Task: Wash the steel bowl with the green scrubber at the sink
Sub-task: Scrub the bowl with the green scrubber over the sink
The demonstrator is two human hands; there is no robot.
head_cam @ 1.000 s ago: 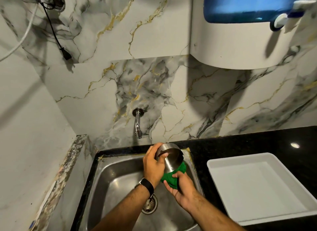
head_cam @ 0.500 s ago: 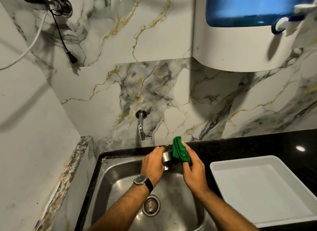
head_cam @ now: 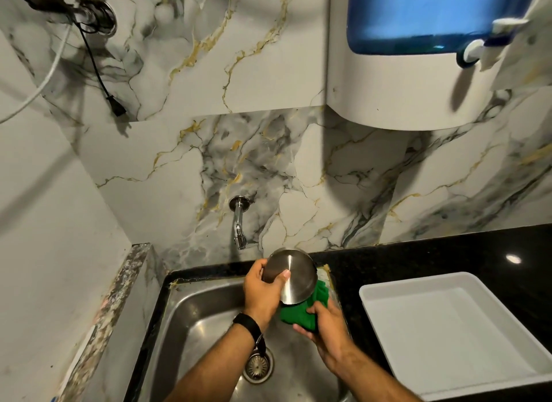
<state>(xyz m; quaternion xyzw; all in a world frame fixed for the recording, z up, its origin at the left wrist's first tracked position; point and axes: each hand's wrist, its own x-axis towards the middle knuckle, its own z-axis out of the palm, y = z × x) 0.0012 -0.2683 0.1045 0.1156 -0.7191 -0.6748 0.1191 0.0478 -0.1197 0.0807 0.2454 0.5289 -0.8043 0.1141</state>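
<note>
While the left hand [head_cam: 263, 294] clamps the steel bowl [head_cam: 291, 277] by its rim and base, bottom toward the camera, over the sink [head_cam: 191, 321], the right hand [head_cam: 324, 327] bunches the green scrubber [head_cam: 301, 312] against the bowl's lower edge. Light, rigid and probably slick when wet, the bowl is best gripped across the rim. A tap [head_cam: 239, 222] hangs dry just beyond; a white tray [head_cam: 448, 336] lies right, clear of the work.

A black stone counter [head_cam: 418, 258] holds a sunken steel sink [head_cam: 191, 321] and a white tray [head_cam: 466, 336] beside it.
</note>
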